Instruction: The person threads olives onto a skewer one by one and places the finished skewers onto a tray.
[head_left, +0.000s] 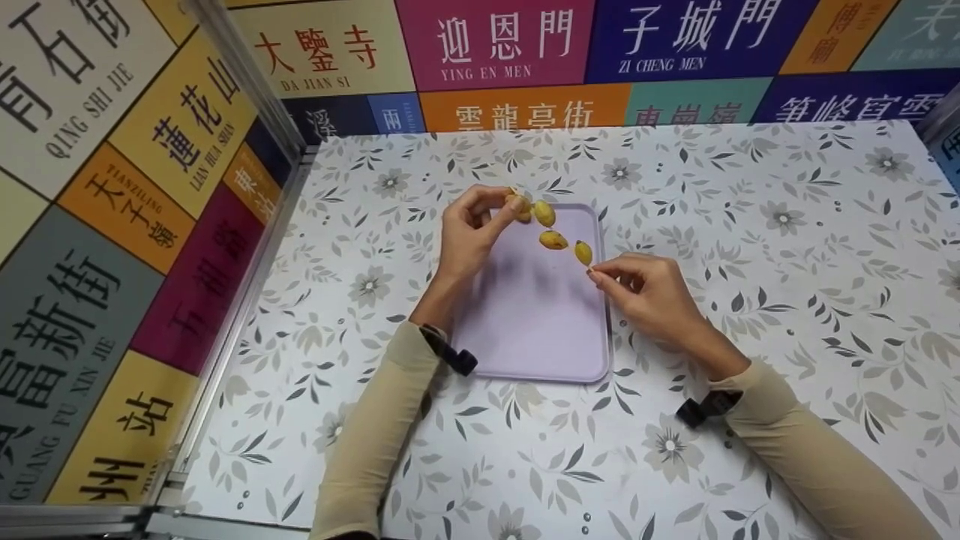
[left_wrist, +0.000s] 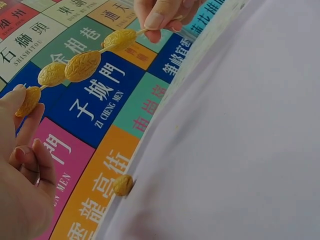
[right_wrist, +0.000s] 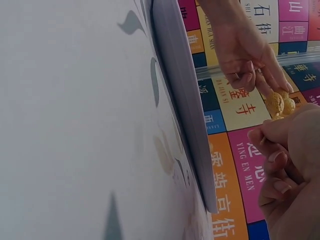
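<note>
Several yellow, wrinkled, oval fruits are threaded on a thin skewer, which is held up over a lilac tray. My left hand pinches the end fruit between thumb and fingers. At the skewer's other end, my right hand pinches the bare stick by its tip, just beyond the last fruit. One loose yellow fruit lies by the tray's edge in the left wrist view. The right wrist view shows the fruits partly hidden behind my right hand.
The tray lies on a table covered in a floral print. Colourful panels with Chinese lettering stand along the back and the left side, with a metal frame edge at the left.
</note>
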